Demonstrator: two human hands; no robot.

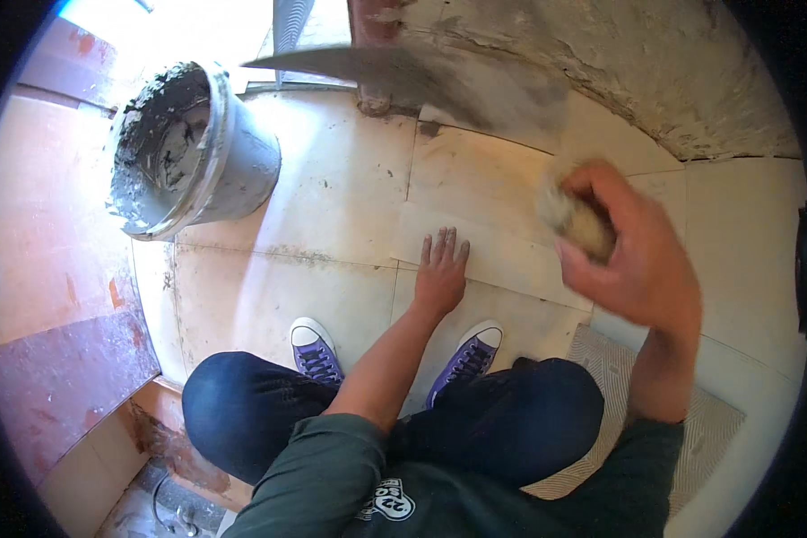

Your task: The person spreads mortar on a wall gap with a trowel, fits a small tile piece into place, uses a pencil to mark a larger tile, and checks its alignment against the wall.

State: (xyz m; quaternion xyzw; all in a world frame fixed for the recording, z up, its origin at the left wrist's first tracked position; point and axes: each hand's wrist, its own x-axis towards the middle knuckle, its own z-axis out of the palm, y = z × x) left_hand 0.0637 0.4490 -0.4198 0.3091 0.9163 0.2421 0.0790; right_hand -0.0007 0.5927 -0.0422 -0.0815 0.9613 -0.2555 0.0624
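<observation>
My left hand (pixel 441 273) lies with fingers spread and stretched out on a pale cream tile piece (pixel 500 262), in front of my shoes. My right hand (pixel 637 255) is raised at the right, fingers wrapped round the dirty handle of a trowel (pixel 585 224). Its long metal blade (pixel 394 72), blurred, reaches up and left above the tiles. At the upper left stands a grey bucket (pixel 247 179), its inside coated with wet grey mortar.
Cream floor tiles (pixel 314 206) surround me. A rough plastered wall (pixel 663 63) rises at the upper right. Pinkish boards (pixel 36 233) stand on the left. A sheet with ridged grey surface (pixel 708 448) lies at the lower right. A pipe fitting (pixel 184 516) shows at the lower left.
</observation>
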